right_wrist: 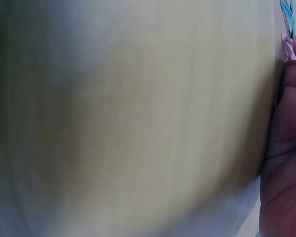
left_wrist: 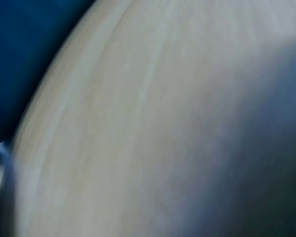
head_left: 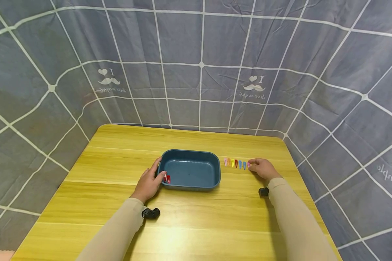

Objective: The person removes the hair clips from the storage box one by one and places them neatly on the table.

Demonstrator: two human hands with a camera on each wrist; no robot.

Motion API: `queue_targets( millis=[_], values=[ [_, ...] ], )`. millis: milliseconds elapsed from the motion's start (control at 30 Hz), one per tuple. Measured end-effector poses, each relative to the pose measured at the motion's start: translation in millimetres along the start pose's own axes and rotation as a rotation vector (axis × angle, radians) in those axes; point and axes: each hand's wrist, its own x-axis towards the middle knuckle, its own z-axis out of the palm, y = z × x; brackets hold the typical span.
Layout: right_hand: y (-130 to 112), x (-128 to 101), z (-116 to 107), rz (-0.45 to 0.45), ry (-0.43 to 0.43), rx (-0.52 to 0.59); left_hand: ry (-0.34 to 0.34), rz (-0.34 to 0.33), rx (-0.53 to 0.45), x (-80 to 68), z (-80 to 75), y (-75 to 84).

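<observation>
Nearest to me, two beige sleeves stretch out over the yellow wooden worktop (head_left: 189, 224), each with a small black camera at the wrist. The left hand (head_left: 149, 183) rests against the near left corner of the blue tray (head_left: 215, 181), its fingers lying along the tray's outer wall; just beside its fingertips two red hair clips (head_left: 167, 178) lie inside that corner. Whether the hand pinches one of them or only touches the rim I cannot tell, as the wrist view there is a blur of blue and pale wood.

To the right of the tray, the right hand (head_left: 262, 169) sits with fingers curled over the right end of a row of hair clips (head_left: 235, 163), apparently pinching the pink one at that end. The row, in pink, yellow, orange, red and blue, lies on the wood close beside the tray.

As I judge it, two clips are in the tray and about seven wait outside, so most of the work is left.

Beyond, the grey checked cloth (head_left: 196, 65) reads "I love simple" with a heart and moustache, mirrored.
</observation>
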Motion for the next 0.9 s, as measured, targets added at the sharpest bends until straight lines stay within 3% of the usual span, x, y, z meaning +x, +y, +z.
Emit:
queue_targets(
  millis=[200, 400, 633, 900],
  values=[
    [0, -1, -5, 0.013, -0.015, 0.066, -0.002, -0.003, -0.004, 0.1, -0.6, -0.2],
    [-10, 3, -11, -0.003, 0.077, 0.012, -0.005, 0.003, 0.002, -0.6, -0.5, 0.3],
    [-62, 3, -7, -0.099, 0.038, -0.008, 0.014, 0.01, 0.002, -1.9, 0.4, -2.4],
    [-132, 6, 13, -0.222, 0.008, -0.032, 0.018, 0.013, -0.007, -1.0, 1.5, -2.1]
  ],
)
